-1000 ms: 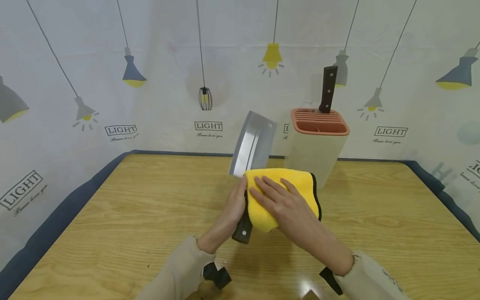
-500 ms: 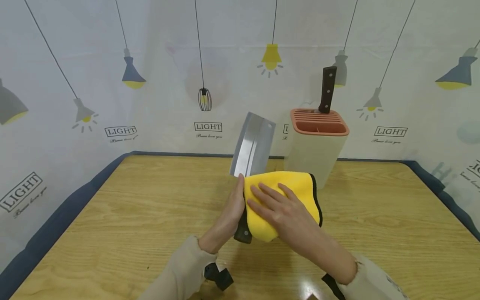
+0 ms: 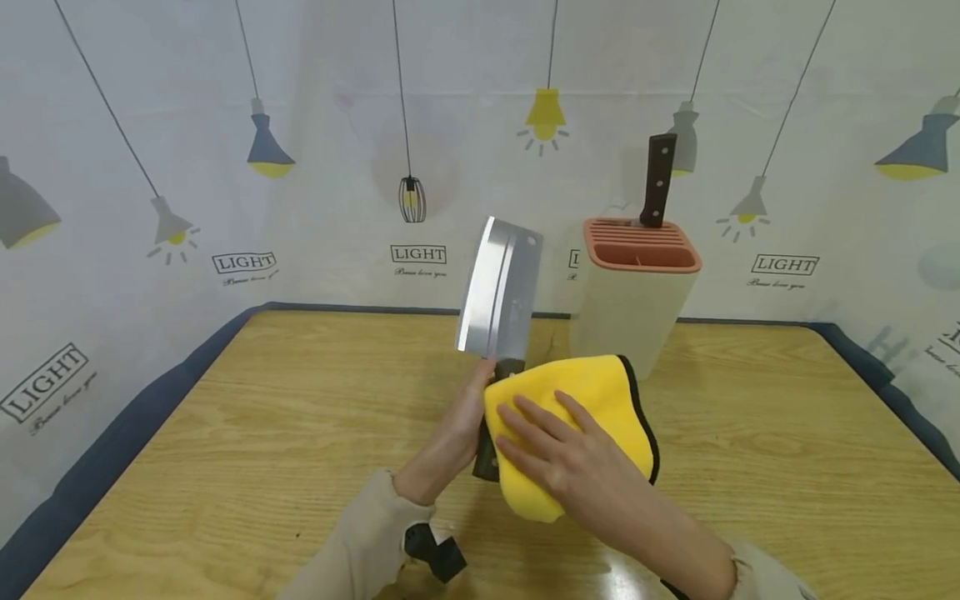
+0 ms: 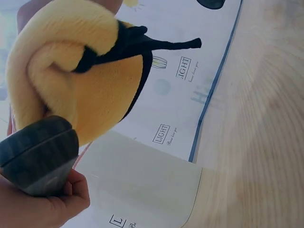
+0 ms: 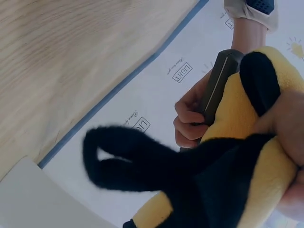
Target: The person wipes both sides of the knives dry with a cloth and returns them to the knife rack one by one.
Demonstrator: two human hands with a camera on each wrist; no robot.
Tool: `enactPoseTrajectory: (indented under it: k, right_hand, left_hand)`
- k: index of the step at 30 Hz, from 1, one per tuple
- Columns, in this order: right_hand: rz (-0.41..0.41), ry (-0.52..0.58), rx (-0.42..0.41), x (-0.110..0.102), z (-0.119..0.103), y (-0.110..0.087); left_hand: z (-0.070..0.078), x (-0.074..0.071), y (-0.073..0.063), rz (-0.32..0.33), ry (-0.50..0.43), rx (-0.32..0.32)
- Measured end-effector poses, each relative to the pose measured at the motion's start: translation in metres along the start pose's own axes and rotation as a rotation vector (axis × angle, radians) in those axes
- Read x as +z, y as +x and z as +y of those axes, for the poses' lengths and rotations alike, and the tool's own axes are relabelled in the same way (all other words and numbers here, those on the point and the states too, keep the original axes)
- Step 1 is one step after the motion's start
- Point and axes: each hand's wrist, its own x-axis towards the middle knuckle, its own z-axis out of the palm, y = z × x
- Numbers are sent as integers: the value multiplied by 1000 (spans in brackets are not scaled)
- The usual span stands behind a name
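A cleaver (image 3: 501, 287) with a wide steel blade points up and away above the table, its dark riveted handle partly covered. My left hand (image 3: 450, 429) grips that handle; in the right wrist view the left fingers (image 5: 190, 116) curl round it. A folded yellow towel (image 3: 588, 396) with black edging lies over the handle's right side. My right hand (image 3: 573, 462) holds the towel against the handle, fingers spread over its top. The left wrist view shows the handle's butt end (image 4: 40, 154) right beside the towel's fold.
At the back right stands a cream knife block (image 3: 618, 321) with a slotted orange top. One dark-handled knife (image 3: 657, 179) is upright in it. A wooden table (image 3: 262, 433) lies below, and a lamp-printed backdrop (image 3: 330, 167) surrounds its back and sides.
My right hand and the towel have slid down the handle toward me, so the handle's upper end now shows. The cleaver's blade has turned slightly and stands a bit more upright.
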Motion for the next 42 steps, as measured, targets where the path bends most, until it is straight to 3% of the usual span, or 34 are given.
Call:
enactPoseTrajectory:
  k: [4, 15, 25, 32, 42]
  right_hand:
    - [-17, -17, -37, -3, 0, -4]
    - [-11, -1, -112, -8, 1, -12]
    - [11, -11, -202, -10, -1, -14]
    - [26, -14, -167, -7, 1, -14]
    - [40, 8, -95, -1, 9, -9]
  left_hand:
    - [-2, -1, 1, -44, -28, 21]
    - [-3, -2, 2, -108, -106, 2]
    - [-3, 0, 1, -111, -182, -4]
    - [-3, 1, 0, -66, -198, 9]
    - [-2, 2, 0, -15, -126, 14]
